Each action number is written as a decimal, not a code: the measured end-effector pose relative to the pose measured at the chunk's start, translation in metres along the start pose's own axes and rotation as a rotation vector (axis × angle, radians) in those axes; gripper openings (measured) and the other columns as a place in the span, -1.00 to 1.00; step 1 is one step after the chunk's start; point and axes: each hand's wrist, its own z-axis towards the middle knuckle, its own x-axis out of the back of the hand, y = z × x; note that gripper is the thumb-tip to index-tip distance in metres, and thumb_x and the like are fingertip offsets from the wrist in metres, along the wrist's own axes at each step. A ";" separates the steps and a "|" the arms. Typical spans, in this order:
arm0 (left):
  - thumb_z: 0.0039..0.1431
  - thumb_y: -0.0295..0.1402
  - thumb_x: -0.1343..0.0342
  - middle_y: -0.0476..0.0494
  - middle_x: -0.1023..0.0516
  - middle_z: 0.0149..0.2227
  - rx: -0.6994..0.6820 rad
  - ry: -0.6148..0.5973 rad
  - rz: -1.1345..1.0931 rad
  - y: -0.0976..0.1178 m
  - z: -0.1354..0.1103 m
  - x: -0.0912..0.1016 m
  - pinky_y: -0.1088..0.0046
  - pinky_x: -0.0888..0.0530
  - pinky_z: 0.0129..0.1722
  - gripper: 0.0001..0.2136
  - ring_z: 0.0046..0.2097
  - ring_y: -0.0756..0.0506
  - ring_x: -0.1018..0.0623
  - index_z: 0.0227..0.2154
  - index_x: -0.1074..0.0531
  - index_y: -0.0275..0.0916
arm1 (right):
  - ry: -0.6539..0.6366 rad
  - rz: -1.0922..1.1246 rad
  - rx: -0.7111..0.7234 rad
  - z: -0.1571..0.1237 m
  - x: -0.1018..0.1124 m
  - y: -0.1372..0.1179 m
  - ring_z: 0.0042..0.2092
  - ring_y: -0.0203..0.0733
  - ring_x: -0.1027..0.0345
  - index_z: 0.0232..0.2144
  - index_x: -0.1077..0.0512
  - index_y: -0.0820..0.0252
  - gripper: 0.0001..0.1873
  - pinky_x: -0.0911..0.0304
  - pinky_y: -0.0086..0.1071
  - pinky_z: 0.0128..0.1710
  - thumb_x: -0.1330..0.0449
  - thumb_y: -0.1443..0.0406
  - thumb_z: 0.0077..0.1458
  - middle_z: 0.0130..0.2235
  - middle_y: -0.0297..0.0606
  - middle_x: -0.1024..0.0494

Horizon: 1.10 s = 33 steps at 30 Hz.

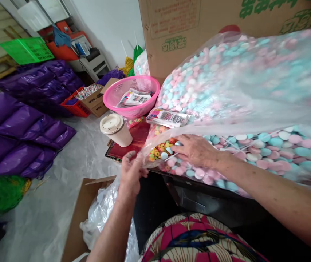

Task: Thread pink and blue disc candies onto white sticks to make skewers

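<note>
Left hand (pixel 130 174) is pinched shut on the open edge of the big clear plastic bag (pixel 226 91), holding the mouth up and toward the body. Right hand (pixel 196 149) is inside the mouth, palm down, fingers curled loosely over the pink, blue and white candies (pixel 267 149); can't tell whether it's actually gripping any or just resting on them. Bag lies on its side across the bench (pixel 188 189), bulk running off to the right, mouth right at the bench's near edge. A few small multicolour pieces (pixel 158 150) sit just inside the mouth w/ the pastel ones. Near the mouth: paper cup w/ lid (pixel 115 129) on a red tray (pixel 137 140), printed packet (pixel 168 117) lying against the bag, pink basket (pixel 131 95) behind w/ more packets. Below the left arm, a cardboard box (pixel 83 214) lined w/ plastic stands on the floor. Risks, as I judge: mouth sits at the edge and the load slopes toward it, so if the left pinch slips or drops, candies could pour off onto lap or floor rather than into the box. Thin film could also tear under that weight. A wide sweep of the right arm could knock the cup, which stands close.
</note>
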 end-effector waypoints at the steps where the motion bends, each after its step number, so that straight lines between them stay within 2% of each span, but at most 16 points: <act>1: -0.10 -0.11 -0.25 0.11 -0.42 -0.58 0.054 -0.017 0.051 -0.009 -0.006 -0.006 0.64 -0.30 -0.75 -0.50 -0.67 0.05 -0.42 -0.16 -0.21 -0.22 | 0.009 0.003 -0.009 -0.003 0.001 0.005 -0.06 -0.03 -0.26 -0.13 -0.46 0.08 -0.74 -0.24 -0.26 -0.24 -0.07 0.24 0.16 0.03 -0.08 -0.33; 4: -0.12 -0.12 -0.25 0.05 -0.45 -0.57 0.115 -0.082 0.147 -0.027 -0.016 -0.022 0.63 -0.32 -0.74 -0.55 -0.63 0.00 -0.48 -0.24 -0.27 -0.27 | 0.090 0.051 -0.050 -0.014 0.006 0.009 0.00 0.00 -0.24 -0.09 -0.45 0.11 -0.70 -0.25 -0.23 -0.19 -0.10 0.21 0.14 0.12 -0.05 -0.25; 7: -0.13 -0.25 -0.22 0.05 -0.45 -0.63 0.001 0.007 0.079 -0.022 -0.008 -0.034 0.64 -0.33 -0.73 -0.70 -0.65 0.02 -0.46 -0.38 -0.27 -0.28 | 0.172 0.132 -0.120 -0.034 0.015 -0.007 -0.10 -0.09 -0.29 -0.13 -0.45 0.20 -0.65 -0.26 -0.30 -0.25 -0.11 0.12 0.13 -0.01 -0.05 -0.37; 9: -0.12 -0.32 -0.17 0.07 -0.45 -0.66 -0.055 0.007 0.029 -0.010 0.003 -0.040 0.64 -0.34 -0.72 -0.78 -0.67 0.03 -0.45 -0.42 -0.27 -0.27 | 0.094 0.154 -0.137 -0.053 0.017 -0.025 -0.23 -0.16 -0.32 -0.18 -0.45 0.23 -0.63 -0.24 -0.36 -0.36 -0.16 0.08 0.07 -0.18 -0.13 -0.44; 12: -0.16 -0.37 -0.14 0.07 -0.45 -0.68 -0.114 -0.038 0.002 0.014 0.019 -0.055 0.61 -0.33 -0.75 -0.81 -0.70 0.01 -0.44 -0.47 -0.24 -0.25 | -0.012 0.059 -0.170 -0.078 0.015 -0.038 -0.37 -0.20 -0.30 -0.38 -0.45 0.23 -0.91 -0.15 -0.40 -0.45 -0.19 0.32 0.01 -0.39 -0.23 -0.45; 13: -0.17 -0.38 -0.14 0.07 -0.45 -0.68 -0.144 -0.047 -0.008 0.023 0.024 -0.061 0.61 -0.33 -0.76 -0.81 -0.71 -0.01 -0.44 -0.48 -0.23 -0.24 | -0.004 0.026 -0.210 -0.082 0.016 -0.035 -0.41 -0.23 -0.28 -0.44 -0.44 0.22 -0.93 -0.10 -0.40 -0.48 -0.14 0.41 0.00 -0.44 -0.26 -0.44; 14: -0.18 -0.39 -0.13 0.07 -0.45 -0.69 -0.181 -0.056 -0.017 0.031 0.028 -0.068 0.60 -0.32 -0.77 -0.81 -0.71 -0.02 -0.44 -0.49 -0.22 -0.24 | 0.021 -0.001 -0.270 -0.084 0.018 -0.029 -0.45 -0.25 -0.26 -0.47 -0.43 0.20 -0.85 -0.05 -0.41 -0.50 -0.09 0.46 -0.01 -0.49 -0.28 -0.43; 17: -0.21 -0.41 -0.12 0.09 -0.43 -0.71 -0.312 -0.079 -0.034 0.056 0.037 -0.086 0.61 -0.30 -0.78 -0.81 -0.71 -0.03 -0.44 -0.50 -0.21 -0.23 | 0.113 -0.094 -0.487 -0.082 0.037 0.001 -0.51 -0.25 -0.20 -0.49 -0.41 0.16 -0.79 0.11 -0.41 -0.56 0.00 0.45 -0.03 -0.54 -0.29 -0.41; 19: -0.23 -0.42 -0.12 0.10 -0.43 -0.70 -0.357 -0.074 -0.040 0.067 0.037 -0.090 0.61 -0.30 -0.77 -0.80 -0.71 -0.03 -0.44 -0.50 -0.21 -0.23 | 0.162 -0.160 -0.519 -0.081 0.052 0.013 -0.51 -0.23 -0.19 -0.53 -0.38 0.17 -0.80 0.17 -0.39 -0.56 0.03 0.45 -0.07 -0.55 -0.26 -0.41; 21: -0.23 -0.43 -0.14 0.09 -0.44 -0.69 -0.350 -0.061 -0.033 0.068 0.033 -0.085 0.60 -0.32 -0.76 -0.79 -0.71 -0.02 -0.44 -0.49 -0.21 -0.23 | 0.196 -0.146 -0.413 -0.085 0.059 0.009 -0.53 -0.24 -0.17 -0.56 -0.35 0.18 -0.80 0.17 -0.38 -0.55 0.04 0.46 -0.07 -0.59 -0.27 -0.38; 23: -0.21 -0.42 -0.18 0.08 -0.45 -0.69 -0.300 -0.056 -0.001 0.059 0.025 -0.073 0.59 -0.34 -0.74 -0.77 -0.71 -0.02 -0.44 -0.49 -0.22 -0.23 | 0.188 -0.058 -0.260 -0.094 0.054 -0.008 -0.55 -0.28 -0.16 -0.56 -0.34 0.17 -0.79 0.14 -0.38 -0.53 0.03 0.48 -0.06 -0.62 -0.31 -0.36; 25: -0.18 -0.39 -0.20 0.08 -0.44 -0.69 -0.258 -0.055 0.042 0.045 0.017 -0.058 0.57 -0.36 -0.72 -0.76 -0.70 -0.02 -0.44 -0.48 -0.23 -0.23 | 0.121 0.056 -0.149 -0.104 0.041 -0.030 -0.55 -0.29 -0.19 -0.52 -0.36 0.17 -0.81 0.14 -0.39 -0.53 -0.01 0.49 -0.08 -0.60 -0.34 -0.40; 28: -0.10 -0.34 -0.20 0.10 -0.42 -0.68 -0.285 -0.003 0.124 0.024 0.006 -0.038 0.56 -0.36 -0.69 -0.78 -0.68 -0.01 -0.43 -0.45 -0.24 -0.23 | -0.060 0.186 -0.139 -0.113 0.020 -0.049 -0.52 -0.29 -0.26 -0.48 -0.38 0.18 -0.83 0.18 -0.38 -0.54 -0.05 0.49 -0.07 -0.54 -0.35 -0.47; 30: -0.03 -0.33 -0.16 0.07 -0.45 -0.60 -0.431 0.096 0.289 0.016 -0.002 -0.030 0.53 -0.40 -0.61 -0.81 -0.62 0.01 -0.45 -0.38 -0.28 -0.23 | -0.158 0.239 -0.179 -0.115 0.014 -0.050 -0.51 -0.29 -0.29 -0.48 -0.38 0.18 -0.86 0.21 -0.39 -0.55 -0.06 0.46 0.00 -0.50 -0.35 -0.50; 32: 0.01 -0.35 -0.16 -0.06 -0.52 -0.42 -0.740 0.210 0.571 0.013 -0.011 -0.029 0.43 -0.48 -0.41 -0.78 -0.45 -0.03 -0.52 -0.26 -0.32 -0.25 | -0.200 0.274 -0.202 -0.114 0.013 -0.044 -0.47 -0.28 -0.32 -0.45 -0.38 0.18 -0.85 0.18 -0.41 -0.55 -0.05 0.44 0.04 -0.45 -0.35 -0.51; 33: 0.02 -0.38 -0.16 -0.13 -0.53 -0.32 -0.926 0.217 0.720 0.013 -0.015 -0.032 0.36 -0.49 -0.29 -0.74 -0.32 -0.07 -0.54 -0.20 -0.33 -0.25 | -0.202 0.282 -0.213 -0.114 0.015 -0.040 -0.44 -0.27 -0.34 -0.43 -0.39 0.18 -0.85 0.15 -0.42 -0.54 -0.04 0.45 0.05 -0.44 -0.34 -0.51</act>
